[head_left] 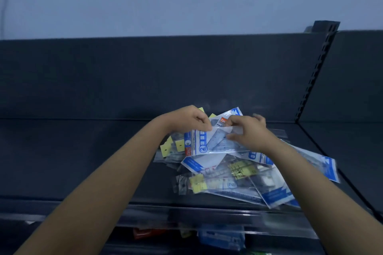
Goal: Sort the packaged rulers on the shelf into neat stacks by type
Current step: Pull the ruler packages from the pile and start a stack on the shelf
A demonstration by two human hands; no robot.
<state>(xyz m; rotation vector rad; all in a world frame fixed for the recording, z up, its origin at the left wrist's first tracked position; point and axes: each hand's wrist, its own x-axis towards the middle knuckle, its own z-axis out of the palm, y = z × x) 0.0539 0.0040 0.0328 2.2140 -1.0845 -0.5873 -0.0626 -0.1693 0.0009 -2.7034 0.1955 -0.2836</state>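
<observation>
A jumbled pile of packaged rulers (234, 174) lies on the dark shelf (83, 161), right of centre. Some packs are blue and white, others clear with yellow header cards (199, 182). On top of the pile is a blue-and-white ruler pack (207, 143), lifted slightly. My left hand (187, 119) pinches its upper left edge. My right hand (248, 132) grips its right part, thumb under and fingers over. More yellow-tagged packs (172, 147) poke out at the pile's left side, partly hidden under my left wrist.
The shelf's dark back panel (145, 78) rises behind the pile. A slotted upright (317, 72) divides it from the neighbouring bay on the right. A clear front rail (186, 215) runs along the shelf edge; below it, more packaged goods (221, 238) show dimly.
</observation>
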